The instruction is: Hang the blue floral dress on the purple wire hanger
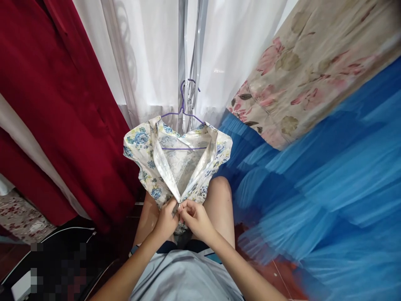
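A white dress with blue flowers (148, 167) hangs on a purple wire hanger (182, 96) in front of me, its zipper side facing me. The zipper is undone at the top, so the two edges spread in a V down to the slider (179, 204). My left hand (167, 219) is closed on the fabric just left of the zipper's low point. Beside it, my right hand (194, 215) pinches at the slider, thumb and forefinger together. The lower part of the dress is mostly hidden behind my hands and between my knees.
White curtains (150, 54) with grey ribbons hang behind the hanger. A red drape (78, 125) is at the left, above a dark round container (62, 259). To the right hang a beige floral cloth (288, 83) and a blue tulle skirt (297, 188). Red floor tiles show below.
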The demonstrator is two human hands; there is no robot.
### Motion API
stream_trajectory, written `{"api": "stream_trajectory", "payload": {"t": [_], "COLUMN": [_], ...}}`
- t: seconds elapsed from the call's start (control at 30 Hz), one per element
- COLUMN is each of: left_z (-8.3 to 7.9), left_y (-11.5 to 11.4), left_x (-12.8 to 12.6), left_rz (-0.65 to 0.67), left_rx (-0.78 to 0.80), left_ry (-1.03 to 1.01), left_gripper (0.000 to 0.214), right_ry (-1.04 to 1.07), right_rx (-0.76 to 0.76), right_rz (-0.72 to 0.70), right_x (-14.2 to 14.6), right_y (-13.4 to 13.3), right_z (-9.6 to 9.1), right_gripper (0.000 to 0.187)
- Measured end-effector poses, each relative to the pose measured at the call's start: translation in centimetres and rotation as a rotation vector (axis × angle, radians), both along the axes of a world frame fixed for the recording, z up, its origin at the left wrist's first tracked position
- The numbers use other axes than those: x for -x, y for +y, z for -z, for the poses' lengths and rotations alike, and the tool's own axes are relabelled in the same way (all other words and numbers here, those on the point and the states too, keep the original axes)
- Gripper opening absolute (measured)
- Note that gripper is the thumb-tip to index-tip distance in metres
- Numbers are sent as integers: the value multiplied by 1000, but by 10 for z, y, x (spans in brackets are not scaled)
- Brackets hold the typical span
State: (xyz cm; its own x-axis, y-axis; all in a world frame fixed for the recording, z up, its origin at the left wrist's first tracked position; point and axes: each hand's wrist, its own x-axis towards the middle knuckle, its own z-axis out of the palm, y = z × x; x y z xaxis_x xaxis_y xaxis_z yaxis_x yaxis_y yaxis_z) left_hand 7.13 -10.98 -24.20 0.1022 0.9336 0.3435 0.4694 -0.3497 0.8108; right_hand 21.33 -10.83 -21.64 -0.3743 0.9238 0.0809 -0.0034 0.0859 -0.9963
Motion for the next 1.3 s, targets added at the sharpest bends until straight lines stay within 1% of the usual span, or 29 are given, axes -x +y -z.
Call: {"api": "stream_trajectory", "payload": {"t": [0.1, 0.17, 0.2, 0.27, 0.33, 0.43, 0.5, 0.53, 0.57, 0.63, 0.7, 0.73, 0.77, 0.8, 0.83, 0.87, 0.9, 0.93, 1.0, 1.03, 1.07, 1.1, 1.13, 1.17, 1.23, 1.3], "left_z": [-2, -5, -7, -9, -10, -8, -2, 2, 7, 16, 19, 17, 10, 0, -16, -36, -58, -84, -134, -156, -174, -188, -198, -204, -208, -209], "left_y": [2, 3, 3, 3, 3, 2, 1, 0, 0, 1, 5, 8, 11, 15, 20, 25, 31, 37, 52, 60, 68, 76, 83, 90, 98, 102], "left_x": [2, 6, 8, 11, 11, 8, 3, 1, -1, -2, 1, 4, 8, 12, 15, 19, 22, 24, 26, 26, 26, 24, 22, 20, 14, 11], "left_rz": [31, 35, 31, 14, -3, -29, -22, -3, 19, 49, 41, 29, 13, -9, -38, -71, -111, -151, -179, -175, -151, -121, -95, -79, -88, -130], "left_rx": [-10, -31, -37, -34, -24, -38, -42, -37, -30, -18, -28, -48, -84, -139, -212, -301, -396, -499, -678, -723, -743, -761, -769, -777, -801, -830], "left_ry": [21, 58, 77, 125, 200, 300, 333, 335, 327, 292, 241, 210, 172, 128, 82, 37, 7, -12, -7, 31, 104, 172, 225, 258, 248, 185], "left_gripper": [10, 10, 10, 9, 8, 10, 13, 13, 13, 12, 11, 12, 12, 12, 12, 14, 17, 21, 31, 35, 35, 31, 27, 23, 21, 20], "right_ry": [50, 91, 113, 168, 249, 369, 428, 450, 461, 449, 405, 382, 363, 346, 332, 317, 303, 287, 266, 262, 261, 263, 267, 272, 281, 273], "right_rx": [63, 78, 65, 18, -26, -105, -145, -163, -178, -203, -213, -218, -227, -240, -258, -283, -313, -346, -411, -438, -461, -478, -489, -495, -500, -496], "right_rz": [43, 93, 114, 153, 188, 212, 248, 273, 296, 309, 298, 295, 296, 300, 304, 305, 306, 307, 309, 304, 297, 288, 280, 272, 267, 291], "right_x": [-1, 0, 1, 5, 11, 19, 23, 24, 24, 22, 19, 17, 15, 14, 14, 14, 14, 15, 17, 17, 18, 18, 18, 18, 20, 23], "right_y": [7, 18, 25, 42, 63, 95, 111, 117, 120, 120, 114, 111, 108, 106, 104, 103, 102, 101, 99, 98, 97, 97, 97, 98, 104, 111], "right_z": [-10, -26, -37, -66, -99, -147, -172, -181, -188, -194, -193, -190, -186, -182, -178, -175, -172, -171, -170, -171, -172, -172, -171, -169, -162, -149], "right_gripper": [19, 17, 17, 16, 14, 14, 12, 11, 11, 11, 10, 10, 10, 11, 13, 16, 17, 18, 20, 21, 21, 21, 21, 21, 20, 19]}}
